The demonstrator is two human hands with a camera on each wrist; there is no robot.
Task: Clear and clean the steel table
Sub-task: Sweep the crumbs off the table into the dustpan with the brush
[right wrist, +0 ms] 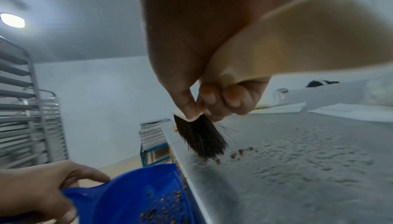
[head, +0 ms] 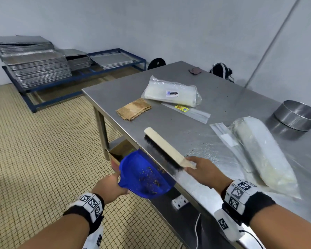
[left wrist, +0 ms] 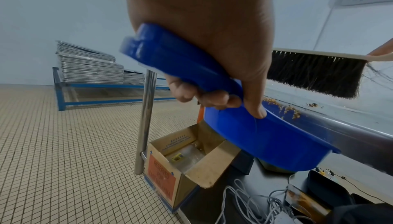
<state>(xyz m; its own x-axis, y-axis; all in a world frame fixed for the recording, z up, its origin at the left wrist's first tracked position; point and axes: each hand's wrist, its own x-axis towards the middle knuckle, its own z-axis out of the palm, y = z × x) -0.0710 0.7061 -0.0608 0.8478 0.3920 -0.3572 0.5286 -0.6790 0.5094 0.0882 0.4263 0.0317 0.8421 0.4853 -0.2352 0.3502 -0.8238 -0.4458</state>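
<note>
Crumbs (head: pixel 152 178) lie scattered brown inside the blue dustpan (head: pixel 145 177), a few more strung along the near edge of the tabletop (head: pixel 223 97) under the brush (head: pixel 164 148). Left hand (head: pixel 109 186) has its grip curled round the dustpan handle, thumb on top, pan lip held against and just below the steel edge. Right hand (head: pixel 203 172) has its grip wrapped on the pale wooden brush handle; dark bristles touch the tabletop at its rim, brush lying along that edge. In the right wrist view the handle is blurred and fills much of the frame.

Further on the tabletop: a folded brown cloth (head: pixel 134 109), a clear bag of white rolled stuff (head: pixel 171 91) with a label too small to read, flat clear sleeves (head: pixel 192 112) beside it, a second long bag (head: pixel 262 153) near the right wrist, partly cut by glare. Two steel rings (head: pixel 294 116) stacked at the right, cut off by the frame edge. A small dark object (head: pixel 195 70) at the far end, cannot tell what.

Below the tabletop an open cardboard box (left wrist: pixel 191 157) stands by the leg, orange label partly legible, contents unclear. White cables (left wrist: pixel 251 200) on the lower shelf. Stacked metal trays (head: pixel 34 63) on a blue rack across the tiled floor
</note>
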